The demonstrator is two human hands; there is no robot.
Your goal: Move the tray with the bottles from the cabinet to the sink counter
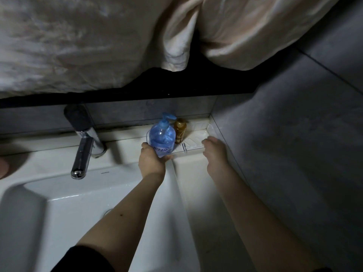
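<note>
A clear plastic tray (196, 143) rests on the white sink counter in the back right corner, against the wall. In its left half stand a blue pump bottle (162, 137) and, behind it, a small amber bottle (180, 130). My left hand (152, 160) grips the tray's left front edge, fingers curled under by the blue bottle. My right hand (215, 152) holds the tray's right front edge, its fingertips over the rim. The tray's right half holds nothing.
A chrome faucet (84, 148) stands left of the tray, over the white basin (78, 213). Grey tiled walls close the back and right side. Pale hanging fabric (98, 46) and a dark ledge overhang the counter from above.
</note>
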